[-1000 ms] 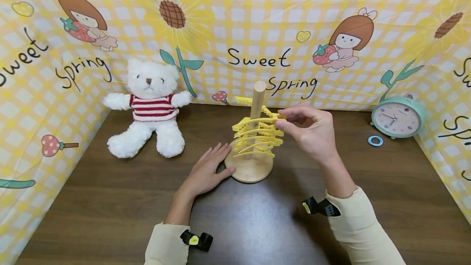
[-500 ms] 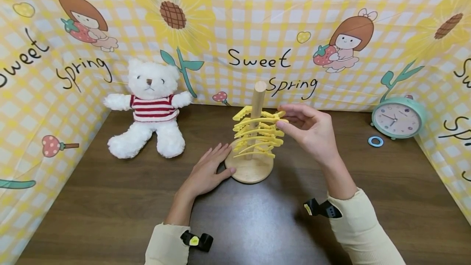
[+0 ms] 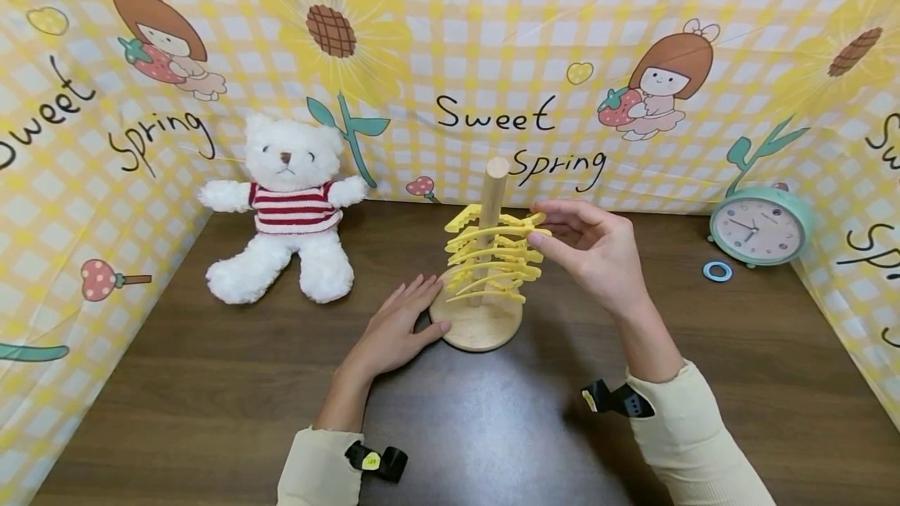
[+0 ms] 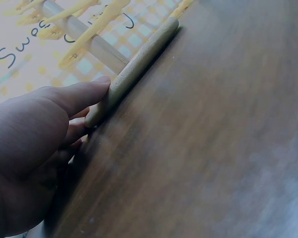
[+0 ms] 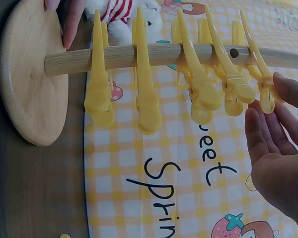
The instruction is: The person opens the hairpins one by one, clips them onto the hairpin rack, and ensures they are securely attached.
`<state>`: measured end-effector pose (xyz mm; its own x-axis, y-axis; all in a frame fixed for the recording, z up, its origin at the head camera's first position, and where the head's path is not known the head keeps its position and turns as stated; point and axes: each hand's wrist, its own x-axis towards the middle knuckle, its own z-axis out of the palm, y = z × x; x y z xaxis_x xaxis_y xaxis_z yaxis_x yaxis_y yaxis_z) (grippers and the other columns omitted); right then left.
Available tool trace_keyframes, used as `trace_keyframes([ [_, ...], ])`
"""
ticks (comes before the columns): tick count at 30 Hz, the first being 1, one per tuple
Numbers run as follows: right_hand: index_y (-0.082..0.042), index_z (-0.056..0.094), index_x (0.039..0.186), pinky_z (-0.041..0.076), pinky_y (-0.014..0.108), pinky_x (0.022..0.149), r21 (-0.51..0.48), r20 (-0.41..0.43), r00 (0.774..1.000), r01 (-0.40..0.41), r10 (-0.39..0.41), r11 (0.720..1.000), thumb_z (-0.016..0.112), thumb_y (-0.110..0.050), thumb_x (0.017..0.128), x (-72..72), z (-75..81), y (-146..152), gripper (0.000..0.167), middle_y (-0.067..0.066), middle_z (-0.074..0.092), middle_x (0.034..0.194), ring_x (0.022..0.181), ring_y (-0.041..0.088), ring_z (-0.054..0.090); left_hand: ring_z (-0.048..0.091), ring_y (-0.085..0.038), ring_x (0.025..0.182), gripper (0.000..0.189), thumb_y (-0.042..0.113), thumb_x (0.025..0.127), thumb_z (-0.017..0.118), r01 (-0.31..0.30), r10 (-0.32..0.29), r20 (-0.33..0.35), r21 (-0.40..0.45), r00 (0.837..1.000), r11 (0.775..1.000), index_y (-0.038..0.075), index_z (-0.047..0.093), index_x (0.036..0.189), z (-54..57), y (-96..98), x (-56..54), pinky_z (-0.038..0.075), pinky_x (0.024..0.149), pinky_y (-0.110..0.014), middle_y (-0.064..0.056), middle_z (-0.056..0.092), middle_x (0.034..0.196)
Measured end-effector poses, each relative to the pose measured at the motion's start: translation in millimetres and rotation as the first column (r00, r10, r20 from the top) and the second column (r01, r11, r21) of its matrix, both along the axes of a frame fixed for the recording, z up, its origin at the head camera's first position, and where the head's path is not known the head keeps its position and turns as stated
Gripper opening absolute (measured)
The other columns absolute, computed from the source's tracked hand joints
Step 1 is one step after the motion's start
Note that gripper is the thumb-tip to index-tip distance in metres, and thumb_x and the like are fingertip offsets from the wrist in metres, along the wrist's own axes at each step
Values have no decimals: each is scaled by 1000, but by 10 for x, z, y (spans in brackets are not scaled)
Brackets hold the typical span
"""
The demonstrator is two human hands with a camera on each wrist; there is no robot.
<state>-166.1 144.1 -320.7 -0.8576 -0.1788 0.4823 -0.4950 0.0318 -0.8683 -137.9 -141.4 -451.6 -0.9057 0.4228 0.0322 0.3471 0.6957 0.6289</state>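
A round wooden base (image 3: pixel 478 330) carries an upright wooden post (image 3: pixel 496 186). Several yellow alligator hair clips (image 5: pixel 146 94) are clamped one above another along that post. At the uppermost hair clip (image 5: pixel 262 74), my right hand (image 3: pixel 598 252) pinches the handle end between thumb and fingers; the clip's arms lie on either side of the post. My left hand (image 3: pixel 397 326) rests on the left edge of the base, its fingers fairly straight. Up close in the left wrist view, the left thumb (image 4: pixel 89 94) touches the base near its rim; the other fingers are partly hidden.
A white teddy bear (image 3: pixel 284 201) in a striped sweater sits at the back left of the brown table (image 3: pixel 176 412). On the right are a mint-green alarm clock (image 3: pixel 759 229) and a light-blue ring (image 3: pixel 717 272). A yellow checked cloth (image 3: pixel 464 37) hangs behind and at the sides.
The uppermost clip, spread wide a second ago, has closed around the post and its far arm has dropped. The right hand stays at its handle end; the left hand has not moved.
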Motion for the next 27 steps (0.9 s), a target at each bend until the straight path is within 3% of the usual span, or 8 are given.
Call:
trace_keyframes([
  [3,13,69,113,59,27,83,0,1,1000,-2,2,1000,75,19,80,0,-4,1,34,32,67,111,94,24,70,17,-26,154,72,40,101,62,-1,1,1,0,1000,1000,5,35,158,2,1,2,10,125,-44,-13,30,163],
  [8,13,69,114,58,28,84,-6,-7,1000,-17,17,1000,74,19,80,-1,-14,14,35,29,68,112,95,21,70,17,-26,154,72,40,101,62,0,0,0,2,1000,1000,5,35,157,3,1,4,10,125,-44,-13,30,163],
  [15,12,69,116,58,28,85,-32,-12,999,-33,33,999,71,17,85,3,-39,92,32,23,69,113,100,28,68,17,-25,154,72,41,101,62,-5,5,3,12,1000,1000,6,35,158,-3,-2,-1,10,125,-44,-13,30,163],
  [27,14,67,118,56,27,90,-54,67,998,15,-12,998,69,12,90,-119,-221,314,28,17,71,113,104,21,68,17,-25,154,72,40,101,62,-3,3,4,1,1000,1000,5,35,158,-1,-3,0,10,124,-44,-13,30,163],
])
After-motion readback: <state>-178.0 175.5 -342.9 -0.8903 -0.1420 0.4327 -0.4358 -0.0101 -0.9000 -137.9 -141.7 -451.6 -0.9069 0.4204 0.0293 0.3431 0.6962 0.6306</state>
